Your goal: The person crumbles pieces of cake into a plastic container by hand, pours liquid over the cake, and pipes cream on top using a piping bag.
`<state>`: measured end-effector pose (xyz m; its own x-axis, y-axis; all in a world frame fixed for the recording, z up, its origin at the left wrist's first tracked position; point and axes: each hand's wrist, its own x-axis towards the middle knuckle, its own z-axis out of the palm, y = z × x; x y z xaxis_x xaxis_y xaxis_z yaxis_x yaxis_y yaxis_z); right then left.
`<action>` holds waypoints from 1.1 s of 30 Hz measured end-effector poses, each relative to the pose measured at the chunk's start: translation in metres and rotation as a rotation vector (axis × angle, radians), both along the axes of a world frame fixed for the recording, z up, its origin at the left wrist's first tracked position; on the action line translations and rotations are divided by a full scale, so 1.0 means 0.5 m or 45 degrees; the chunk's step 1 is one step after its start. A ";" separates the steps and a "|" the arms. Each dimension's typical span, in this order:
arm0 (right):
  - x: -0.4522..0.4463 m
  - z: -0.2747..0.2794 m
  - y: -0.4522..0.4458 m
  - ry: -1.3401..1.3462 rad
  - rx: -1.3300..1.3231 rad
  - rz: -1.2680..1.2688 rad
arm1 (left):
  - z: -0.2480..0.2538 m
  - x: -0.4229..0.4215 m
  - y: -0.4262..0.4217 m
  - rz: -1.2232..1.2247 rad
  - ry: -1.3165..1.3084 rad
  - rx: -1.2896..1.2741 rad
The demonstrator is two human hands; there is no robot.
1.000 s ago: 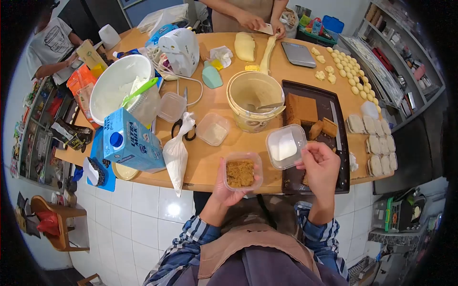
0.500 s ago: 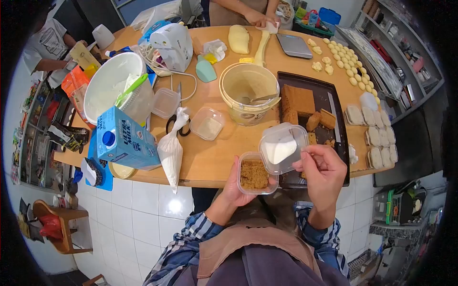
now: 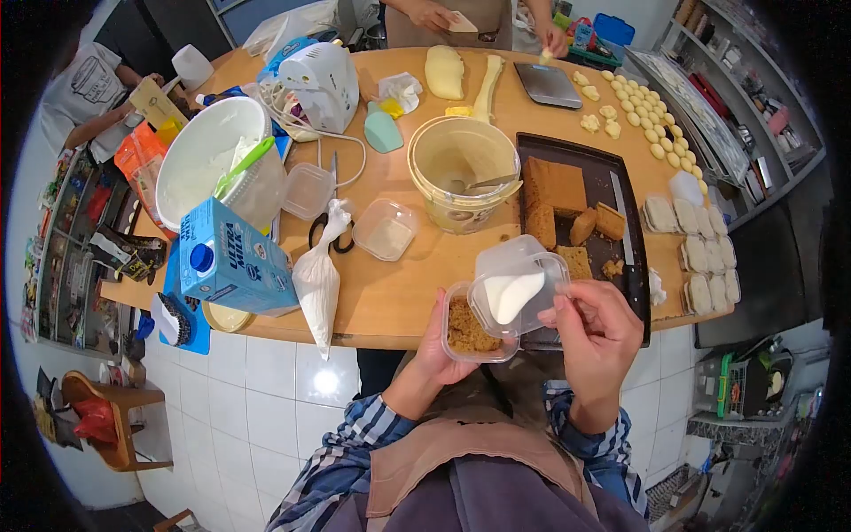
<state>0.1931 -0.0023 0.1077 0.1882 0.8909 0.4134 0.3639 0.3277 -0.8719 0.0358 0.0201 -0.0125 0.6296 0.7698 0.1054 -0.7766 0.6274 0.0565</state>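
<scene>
My left hand (image 3: 432, 350) holds a small clear plastic tub (image 3: 483, 355) from its left side. Brown crumbly cake (image 3: 467, 328) lines the bottom of that tub. My right hand (image 3: 596, 332) pinches the rim of a second clear container (image 3: 496, 257), which tilts over the right part of the tub and hides some of the cake. A smooth white mass (image 3: 510, 295), creamy or liquid, lies inside the tilted container. Close to my right hand is a dark baking tray (image 3: 631, 306) with a cut block of brown cake (image 3: 557, 184) and loose pieces.
A cream-coloured bucket (image 3: 443, 213), a filled piping bag (image 3: 317, 288), a milk carton (image 3: 235, 257) and a white bowl (image 3: 177, 177) stand around. Another tub (image 3: 386, 229) sits behind. Across the table, co-workers handle dough near a scale (image 3: 550, 86) and stand at the left.
The tilted container has moved slightly left and down over the tub, and its white content has shifted shape. Across the table, the co-worker's hands have moved apart, one now over the scale.
</scene>
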 end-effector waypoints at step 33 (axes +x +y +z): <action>-0.003 0.007 -0.015 -0.101 0.133 -0.069 | 0.020 0.008 -0.004 -0.053 -0.034 -0.055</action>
